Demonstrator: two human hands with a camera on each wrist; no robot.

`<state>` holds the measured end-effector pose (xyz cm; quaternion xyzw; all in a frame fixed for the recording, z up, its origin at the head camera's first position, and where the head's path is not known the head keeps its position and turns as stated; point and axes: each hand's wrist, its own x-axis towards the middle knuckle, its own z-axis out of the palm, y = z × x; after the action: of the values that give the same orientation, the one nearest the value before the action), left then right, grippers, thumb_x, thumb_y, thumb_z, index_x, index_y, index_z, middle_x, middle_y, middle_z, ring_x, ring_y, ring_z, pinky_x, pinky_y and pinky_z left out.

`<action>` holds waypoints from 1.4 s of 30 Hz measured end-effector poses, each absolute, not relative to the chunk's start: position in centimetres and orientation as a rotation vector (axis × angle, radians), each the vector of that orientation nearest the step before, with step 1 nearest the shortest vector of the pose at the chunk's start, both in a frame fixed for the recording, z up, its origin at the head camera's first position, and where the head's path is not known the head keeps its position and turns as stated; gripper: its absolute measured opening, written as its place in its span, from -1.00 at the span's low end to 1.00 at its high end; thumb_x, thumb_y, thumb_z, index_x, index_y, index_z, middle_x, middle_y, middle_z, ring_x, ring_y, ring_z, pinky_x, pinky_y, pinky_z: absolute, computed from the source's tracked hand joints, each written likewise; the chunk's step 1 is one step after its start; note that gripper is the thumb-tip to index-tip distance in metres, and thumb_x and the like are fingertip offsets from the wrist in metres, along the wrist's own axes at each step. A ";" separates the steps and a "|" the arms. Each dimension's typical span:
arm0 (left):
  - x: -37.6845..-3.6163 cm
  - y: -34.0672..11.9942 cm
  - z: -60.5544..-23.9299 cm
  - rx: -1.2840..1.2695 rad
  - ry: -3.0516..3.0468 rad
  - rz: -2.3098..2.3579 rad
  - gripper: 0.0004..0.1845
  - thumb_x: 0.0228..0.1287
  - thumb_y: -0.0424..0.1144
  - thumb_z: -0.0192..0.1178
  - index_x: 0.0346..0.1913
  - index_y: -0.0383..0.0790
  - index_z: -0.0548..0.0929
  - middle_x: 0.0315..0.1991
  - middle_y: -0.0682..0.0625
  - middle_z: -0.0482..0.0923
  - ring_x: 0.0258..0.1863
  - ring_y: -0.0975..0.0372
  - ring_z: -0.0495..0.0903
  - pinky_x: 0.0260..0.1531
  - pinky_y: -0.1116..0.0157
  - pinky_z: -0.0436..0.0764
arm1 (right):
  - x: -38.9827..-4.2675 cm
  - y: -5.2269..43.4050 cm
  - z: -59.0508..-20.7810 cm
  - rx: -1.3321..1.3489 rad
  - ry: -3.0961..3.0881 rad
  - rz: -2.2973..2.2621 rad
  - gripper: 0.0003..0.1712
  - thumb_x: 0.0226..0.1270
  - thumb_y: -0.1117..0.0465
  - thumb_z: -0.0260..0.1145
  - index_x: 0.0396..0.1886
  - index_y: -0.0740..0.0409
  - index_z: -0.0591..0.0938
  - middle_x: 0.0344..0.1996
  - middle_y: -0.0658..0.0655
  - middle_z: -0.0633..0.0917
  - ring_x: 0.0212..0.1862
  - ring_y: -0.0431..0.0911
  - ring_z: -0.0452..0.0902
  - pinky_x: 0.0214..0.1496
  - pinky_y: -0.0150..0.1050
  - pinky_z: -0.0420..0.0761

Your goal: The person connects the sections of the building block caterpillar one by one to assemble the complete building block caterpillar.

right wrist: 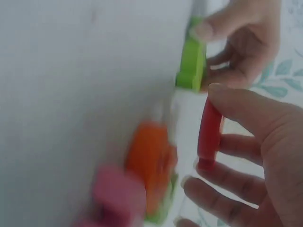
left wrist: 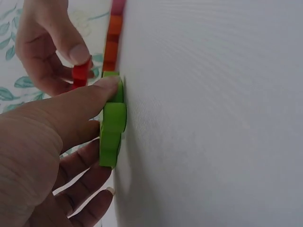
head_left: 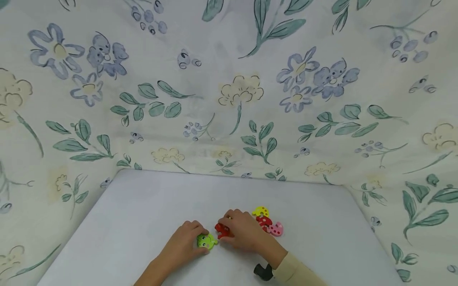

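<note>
My left hand (head_left: 184, 243) pinches a flat green piece with a smiling face (head_left: 205, 241) between thumb and fingers, on the white tabletop. A small knob sticks out on its right side. Just beside it my right hand (head_left: 245, 232) holds a red piece (head_left: 222, 230), partly covered by the fingers. In the right wrist view the red piece (right wrist: 210, 127) is pinched between thumb and fingers, raised off the table and close to the green piece (right wrist: 191, 59). Thick green edges of the held piece (left wrist: 112, 132) show in the left wrist view.
Right of my right hand lie a yellow spotted piece (head_left: 261, 211), another red piece (head_left: 264, 222) and a pink spotted piece (head_left: 276, 229), close together. A black device (head_left: 262, 272) sits at my right wrist. Floral cloth (head_left: 229, 131) stands behind and beside the white table (head_left: 161, 190).
</note>
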<state>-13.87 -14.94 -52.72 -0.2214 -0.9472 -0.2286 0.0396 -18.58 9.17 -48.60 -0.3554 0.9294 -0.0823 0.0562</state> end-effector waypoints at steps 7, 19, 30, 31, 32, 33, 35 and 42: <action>-13.4 -15.2 -52.7 -0.658 -2.870 -0.748 -0.52 0.01 0.00 0.65 -0.02 -0.06 0.75 -0.11 0.22 0.58 -0.14 0.27 0.45 -0.08 0.21 0.59 | -17.3 7.5 -49.8 -1.052 2.879 -0.185 -0.42 0.25 -0.35 0.48 0.17 -0.22 0.74 -0.05 -0.09 0.65 -0.01 -0.14 0.51 0.09 -0.01 0.61; -12.3 -15.9 -52.9 -0.559 -2.851 -0.788 -0.53 -0.01 -0.05 0.66 -0.02 -0.06 0.76 -0.11 0.22 0.58 -0.11 0.26 0.46 -0.03 0.20 0.59 | -15.8 5.5 -49.9 -0.943 2.885 -0.233 -0.43 0.19 -0.32 0.53 0.17 -0.28 0.76 -0.07 -0.10 0.66 -0.04 -0.13 0.51 0.11 0.12 0.61; -12.5 -15.8 -53.9 -0.519 -2.815 -0.878 -0.53 0.05 -0.07 0.65 0.02 -0.02 0.74 -0.06 0.27 0.57 -0.04 0.27 0.45 0.03 0.19 0.58 | -16.2 5.6 -49.8 -0.938 2.879 -0.321 -0.43 0.21 -0.20 0.58 0.23 -0.27 0.74 0.02 -0.05 0.65 0.03 -0.08 0.52 0.12 0.14 0.59; -12.5 -15.8 -53.9 -0.515 -2.816 -0.889 -0.53 0.05 -0.07 0.64 0.03 -0.02 0.74 -0.05 0.27 0.57 -0.04 0.27 0.44 0.04 0.19 0.58 | -16.2 5.6 -49.8 -0.941 2.876 -0.326 -0.43 0.21 -0.19 0.58 0.23 -0.26 0.74 0.02 -0.04 0.65 0.03 -0.08 0.52 0.12 0.15 0.59; -12.5 -15.8 -53.9 -0.515 -2.814 -0.899 -0.54 0.06 -0.07 0.64 0.03 -0.02 0.73 -0.05 0.27 0.57 -0.04 0.28 0.44 0.03 0.19 0.58 | -16.2 5.6 -49.7 -0.943 2.875 -0.323 -0.43 0.21 -0.19 0.58 0.23 -0.26 0.74 0.02 -0.04 0.65 0.03 -0.08 0.52 0.11 0.14 0.59; -12.4 -15.8 -53.9 -0.517 -2.813 -0.906 -0.54 0.06 -0.08 0.64 0.04 -0.03 0.73 -0.05 0.27 0.57 -0.04 0.28 0.44 0.03 0.19 0.57 | -16.2 5.6 -49.7 -0.942 2.877 -0.322 -0.43 0.21 -0.18 0.59 0.22 -0.27 0.75 0.02 -0.04 0.65 0.03 -0.08 0.52 0.11 0.14 0.59; -12.4 -15.8 -53.8 -0.508 -2.824 -0.919 -0.54 0.08 -0.08 0.63 0.05 -0.03 0.73 -0.04 0.27 0.57 -0.03 0.28 0.44 0.04 0.19 0.57 | -16.3 5.7 -49.7 -0.931 2.881 -0.327 -0.45 0.20 -0.17 0.60 0.20 -0.26 0.75 0.01 -0.04 0.65 0.02 -0.07 0.52 0.10 0.15 0.57; -12.3 -15.9 -53.7 -0.494 -2.849 -0.891 -0.53 0.09 -0.04 0.62 0.07 0.00 0.73 -0.02 0.28 0.57 -0.02 0.28 0.44 0.06 0.19 0.57 | -16.4 5.8 -50.2 -0.903 2.913 -0.298 -0.47 0.15 -0.22 0.61 0.11 -0.23 0.78 -0.13 -0.06 0.62 -0.06 -0.09 0.48 0.12 0.16 0.51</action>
<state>-12.31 -15.93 -53.71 -0.1630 -0.9400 -0.2940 0.0577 -16.37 5.84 -50.21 -0.2944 0.9500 -0.0971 0.0388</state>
